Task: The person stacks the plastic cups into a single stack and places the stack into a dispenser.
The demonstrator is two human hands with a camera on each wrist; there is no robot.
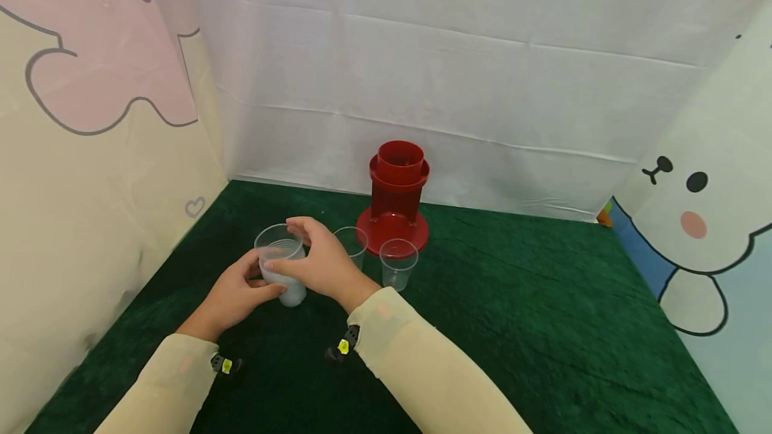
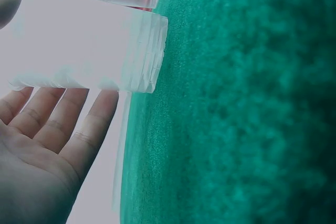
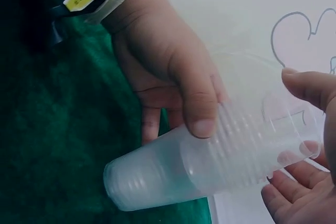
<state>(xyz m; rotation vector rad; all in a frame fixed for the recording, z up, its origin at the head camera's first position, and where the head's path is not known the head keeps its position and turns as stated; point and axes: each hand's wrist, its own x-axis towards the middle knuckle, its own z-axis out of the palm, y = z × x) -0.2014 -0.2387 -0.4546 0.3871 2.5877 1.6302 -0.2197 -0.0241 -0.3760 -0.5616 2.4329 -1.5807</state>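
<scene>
A nested stack of clear plastic cups [image 1: 293,293] is between both hands at the left of the table, its wide rim upward and its base close over the green cloth. My left hand [image 1: 232,295] holds the stack's side, with the thumb [image 3: 200,116] across it and the fingers [image 2: 79,124] along the opposite side. Higher up, around the rim, my right hand [image 1: 322,261] grips the stack with thumb and fingers. Many ribbed rims show inside the outer cup in the right wrist view.
Two single clear cups, a right one [image 1: 398,266] and a left one [image 1: 356,241] partly behind my right hand, stand in front of a red holder [image 1: 398,203] with a round base. Green cloth [image 1: 543,300] covers the table, and white and printed curtains [image 1: 452,79] enclose it.
</scene>
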